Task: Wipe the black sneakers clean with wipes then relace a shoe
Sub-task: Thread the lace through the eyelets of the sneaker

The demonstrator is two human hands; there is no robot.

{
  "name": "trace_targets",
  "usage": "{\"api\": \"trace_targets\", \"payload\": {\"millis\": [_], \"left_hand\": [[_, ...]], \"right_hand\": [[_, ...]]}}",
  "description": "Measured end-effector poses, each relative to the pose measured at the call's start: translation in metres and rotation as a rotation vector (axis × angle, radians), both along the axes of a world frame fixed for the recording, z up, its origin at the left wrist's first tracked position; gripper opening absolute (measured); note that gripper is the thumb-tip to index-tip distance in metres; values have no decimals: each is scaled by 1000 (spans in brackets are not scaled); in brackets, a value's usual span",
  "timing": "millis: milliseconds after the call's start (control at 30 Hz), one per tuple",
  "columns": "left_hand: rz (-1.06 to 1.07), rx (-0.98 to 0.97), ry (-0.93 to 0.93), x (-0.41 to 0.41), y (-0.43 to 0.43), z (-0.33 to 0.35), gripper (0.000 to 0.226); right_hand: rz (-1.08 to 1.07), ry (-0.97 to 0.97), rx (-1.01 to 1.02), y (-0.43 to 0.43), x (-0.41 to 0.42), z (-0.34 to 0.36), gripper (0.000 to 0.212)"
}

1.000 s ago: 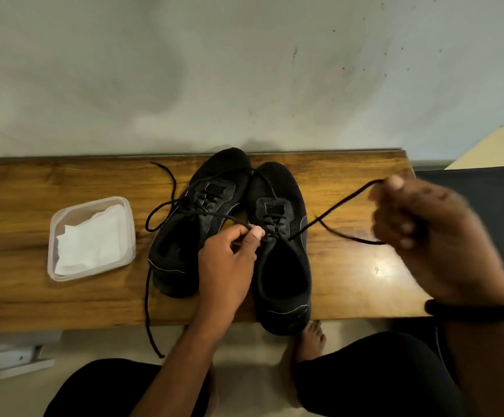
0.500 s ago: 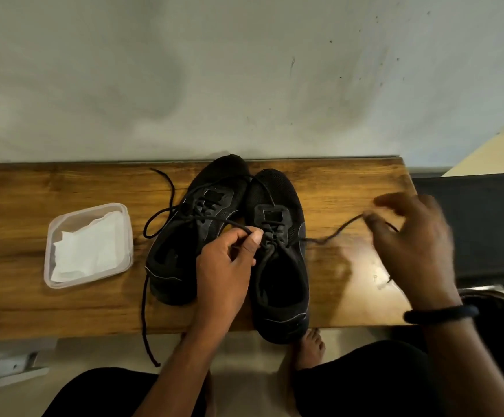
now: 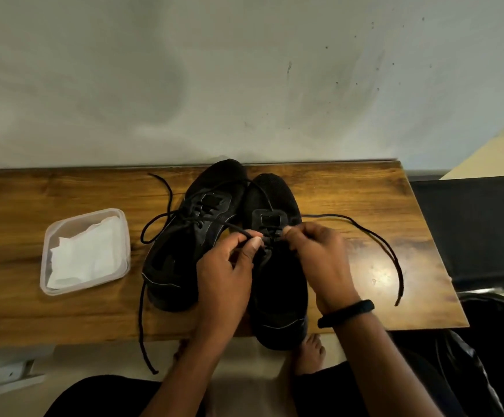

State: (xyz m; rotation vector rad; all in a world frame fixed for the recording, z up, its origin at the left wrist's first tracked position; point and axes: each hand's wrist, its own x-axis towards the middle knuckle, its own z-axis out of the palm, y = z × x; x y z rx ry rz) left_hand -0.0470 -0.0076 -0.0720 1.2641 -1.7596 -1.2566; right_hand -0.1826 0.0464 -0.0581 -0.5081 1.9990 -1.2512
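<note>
Two black sneakers stand side by side on the wooden bench [image 3: 365,191], toes to the wall. Over the eyelets of the right sneaker [image 3: 278,296] both hands meet. My left hand [image 3: 229,272] pinches one end of the black lace [image 3: 374,236] between thumb and forefinger. My right hand [image 3: 317,260] pinches the lace at the eyelets, and its free end loops out across the bench to the right. The left sneaker [image 3: 184,242] is laced, with loose lace ends trailing left and over the bench's front edge.
A clear plastic tub [image 3: 49,284] holding white wipes [image 3: 85,254] sits on the bench to the left of the shoes. A grey wall rises behind. A dark surface [image 3: 470,230] adjoins the bench on the right. My knees and a bare foot [image 3: 311,353] are below the front edge.
My right hand came in from the far right, where it had the lace stretched out, to the right sneaker's eyelets. The lace now lies slack on the bench. My left hand stayed put.
</note>
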Motion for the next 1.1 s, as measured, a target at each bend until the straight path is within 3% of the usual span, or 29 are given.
{"api": "trace_targets", "payload": {"millis": [100,200,400,567,633,767,833,900,1000,1100], "left_hand": [[76,158,89,3,-3,-1,15],[98,251,149,3,-1,-1,16],[-85,-176,6,0,1,2,19],[-209,-440,-109,0,-2,-3,44],[-211,-450,-132,1,-4,-5,45],[-202,-464,-179,0,-7,-6,40],[-188,-468,-202,0,-6,-5,37],[-177,-470,-228,0,-4,-5,33],[-157,-462,-267,0,-3,-3,27],[-142,-456,-311,0,-3,-3,19]], "right_hand": [[-134,-547,-202,7,-10,-2,22],[-104,-678,-166,16,-14,-2,23],[-8,-52,-244,-4,-2,4,13],[387,519,-169,-14,6,-7,19],[446,460,-149,-13,3,-10,19],[494,126,-210,-8,-7,-3,31],[507,114,-208,-6,-7,0,30],[494,258,-181,-6,-4,-2,24],[415,632,-156,-5,-1,-6,15],[363,795,-202,-6,1,-1,24]]}}
